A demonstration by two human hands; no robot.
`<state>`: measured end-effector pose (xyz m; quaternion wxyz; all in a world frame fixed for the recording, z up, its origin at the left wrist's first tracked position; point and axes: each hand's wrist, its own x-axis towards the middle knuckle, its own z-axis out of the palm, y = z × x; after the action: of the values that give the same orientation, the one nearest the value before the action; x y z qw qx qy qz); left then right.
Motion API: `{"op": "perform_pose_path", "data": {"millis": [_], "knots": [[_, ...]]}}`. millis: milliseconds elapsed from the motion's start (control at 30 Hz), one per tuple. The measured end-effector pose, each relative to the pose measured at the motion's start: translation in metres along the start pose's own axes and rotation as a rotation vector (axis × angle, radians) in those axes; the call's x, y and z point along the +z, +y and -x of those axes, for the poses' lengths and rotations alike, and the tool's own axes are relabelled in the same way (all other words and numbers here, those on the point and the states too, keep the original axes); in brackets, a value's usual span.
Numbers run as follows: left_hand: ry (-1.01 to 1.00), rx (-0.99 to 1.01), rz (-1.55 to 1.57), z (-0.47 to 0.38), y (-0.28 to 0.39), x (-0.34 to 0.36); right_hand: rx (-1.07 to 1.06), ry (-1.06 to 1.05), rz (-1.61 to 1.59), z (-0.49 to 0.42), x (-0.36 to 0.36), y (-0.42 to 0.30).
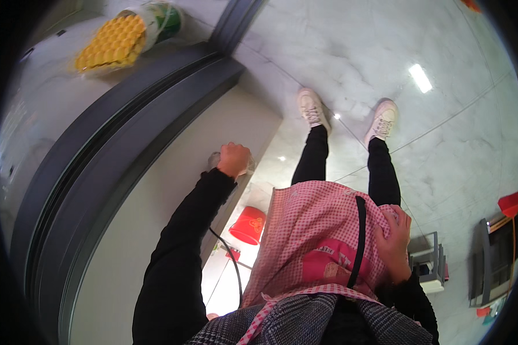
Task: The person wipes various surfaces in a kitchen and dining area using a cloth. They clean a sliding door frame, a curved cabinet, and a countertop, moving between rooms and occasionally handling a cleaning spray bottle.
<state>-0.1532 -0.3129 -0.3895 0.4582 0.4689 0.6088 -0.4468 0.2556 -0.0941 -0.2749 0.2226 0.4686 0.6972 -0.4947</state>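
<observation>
My left hand [234,159] is closed in a fist around a crumpled, translucent wad [214,160], perhaps a cloth or plastic film. The wad lies against a pale, flat ledge [185,172] beside a dark grey sliding frame [125,116]. Most of it is hidden under the fist. At my right side, my right hand [395,241] has its bent fingers on a pink checked apron [315,215], gathering the fabric at its edge. A black strap [358,241] hangs down the apron's front.
Beyond the frame lie a yellow egg tray [112,43] and a tipped bucket [166,19]. A red bucket [248,224] and a dark cable [231,254] are beneath the ledge side. To the right are a low rack [434,263] and a red dustpan [509,205] on marbled floor tiles [457,142].
</observation>
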Motion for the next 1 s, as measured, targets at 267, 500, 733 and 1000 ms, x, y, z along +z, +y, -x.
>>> {"op": "perform_pose_path", "data": {"millis": [267, 500, 733, 1000], "knots": [[0.420, -0.152, -0.162, 0.133, -0.049, -0.035, -0.035, 0.039, 0.044, 0.001, 0.023, 0.026], [0.403, -0.281, -0.336, 0.128, -0.108, -0.054, -0.028, 0.042, 0.054, 0.000, 0.015, 0.017], [0.313, -0.433, -0.484, 0.122, -0.092, -0.042, -0.002, 0.060, 0.035, 0.000, 0.015, 0.012], [0.372, -0.398, -0.412, 0.282, -0.097, -0.088, 0.022, 0.076, 0.061, -0.004, 0.022, 0.011]]}}
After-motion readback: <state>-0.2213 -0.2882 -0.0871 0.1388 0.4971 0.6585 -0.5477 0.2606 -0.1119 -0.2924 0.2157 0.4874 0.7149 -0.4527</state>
